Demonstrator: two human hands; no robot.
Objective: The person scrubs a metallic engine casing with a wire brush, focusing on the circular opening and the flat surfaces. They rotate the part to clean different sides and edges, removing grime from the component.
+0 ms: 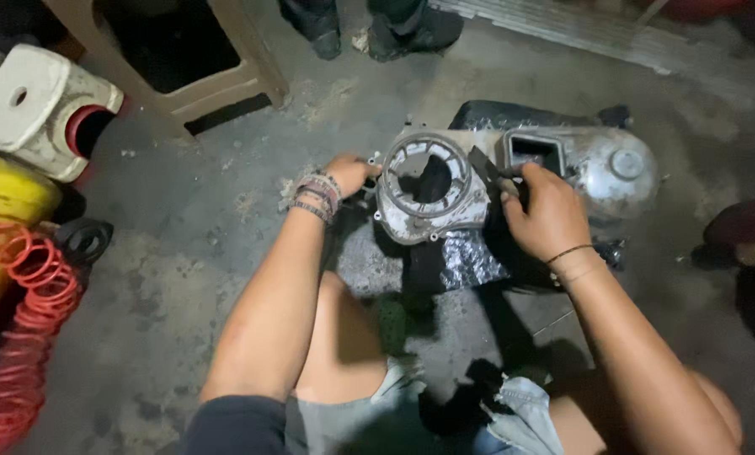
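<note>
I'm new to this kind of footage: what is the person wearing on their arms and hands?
No gloves and bare forearms. The left hand has a stack of beaded bracelets at the wrist. The right hand has one thin dark band at the wrist. A dark short sleeve shows on the left upper arm.

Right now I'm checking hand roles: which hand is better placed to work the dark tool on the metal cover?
Right. The right hand already grips the dark tool on the metal cover; the left hand steadies its rim.

Dim scene, central light, dark blurry edges
</note>
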